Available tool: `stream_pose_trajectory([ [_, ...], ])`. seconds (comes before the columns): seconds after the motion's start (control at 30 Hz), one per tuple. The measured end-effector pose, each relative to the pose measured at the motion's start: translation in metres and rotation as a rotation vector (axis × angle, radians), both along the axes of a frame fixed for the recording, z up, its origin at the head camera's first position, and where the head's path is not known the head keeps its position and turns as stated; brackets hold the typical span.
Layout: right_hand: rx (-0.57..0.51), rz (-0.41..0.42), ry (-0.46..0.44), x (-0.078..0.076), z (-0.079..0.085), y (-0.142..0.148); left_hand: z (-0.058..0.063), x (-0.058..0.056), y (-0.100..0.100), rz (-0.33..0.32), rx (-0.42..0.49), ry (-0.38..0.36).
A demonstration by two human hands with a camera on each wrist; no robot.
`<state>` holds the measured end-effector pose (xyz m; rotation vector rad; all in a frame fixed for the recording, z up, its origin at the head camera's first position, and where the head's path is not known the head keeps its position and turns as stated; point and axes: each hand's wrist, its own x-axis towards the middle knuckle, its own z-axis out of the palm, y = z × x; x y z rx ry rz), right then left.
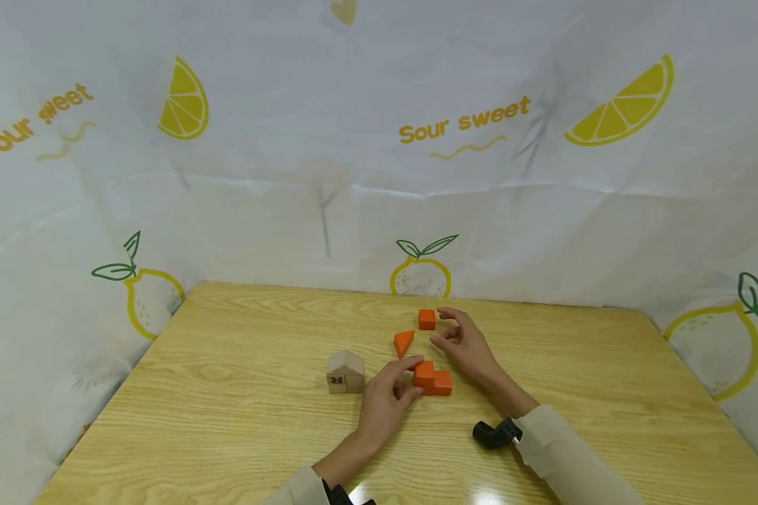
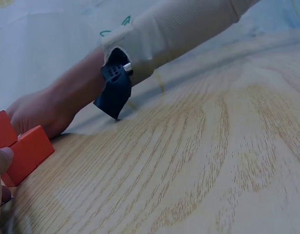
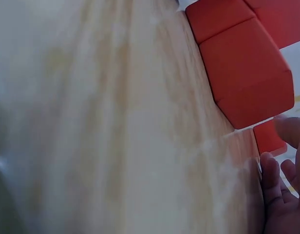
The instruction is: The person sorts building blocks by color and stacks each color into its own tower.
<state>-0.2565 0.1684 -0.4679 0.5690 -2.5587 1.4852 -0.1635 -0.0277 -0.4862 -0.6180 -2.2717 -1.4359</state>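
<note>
My left hand (image 1: 382, 403) holds the left side of a small stack of orange blocks, forefinger at the top edge and thumb low at the front. In the stack, an upper block (image 1: 424, 374) sits over the left of the bottom row, and a lower block (image 1: 443, 384) shows at its right. My right hand (image 1: 470, 351) is beside a separate orange cube (image 1: 426, 320) farther back, thumb and forefinger apart with nothing between them. Between cube and stack lies an orange triangular block (image 1: 403, 342). The right wrist view shows the stack's lower blocks (image 3: 242, 68) close up.
Left of my left hand stands a little house shape of plain wooden blocks (image 1: 345, 373), with a dark letter on its front. Everything rests on a wood-grain table (image 1: 227, 421). A white lemon-print cloth (image 1: 290, 140) hangs behind it.
</note>
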Motion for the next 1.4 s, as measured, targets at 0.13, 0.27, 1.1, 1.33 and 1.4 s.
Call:
stream_pose_trajectory([
  [0.13, 0.02, -0.011, -0.025, -0.005, 0.0, -0.004, -0.001, -0.001, -0.001, 0.001, -0.007, -0.005],
  [0.27, 0.059, -0.008, -0.033, -0.009, 0.001, -0.006, -0.002, -0.001, -0.001, 0.005, -0.007, -0.002],
  [1.1, 0.034, -0.004, -0.206, -0.025, 0.004, -0.002, 0.001, 0.0, 0.0, -0.01, -0.011, -0.026],
  [1.33, 0.061, 0.005, -0.173, -0.025, 0.004, 0.003, 0.0, -0.001, -0.001, -0.005, -0.015, -0.02],
  [1.4, 0.058, 0.012, -0.174, -0.025, 0.005, 0.004, 0.0, -0.001, -0.001, -0.005, -0.015, -0.011],
])
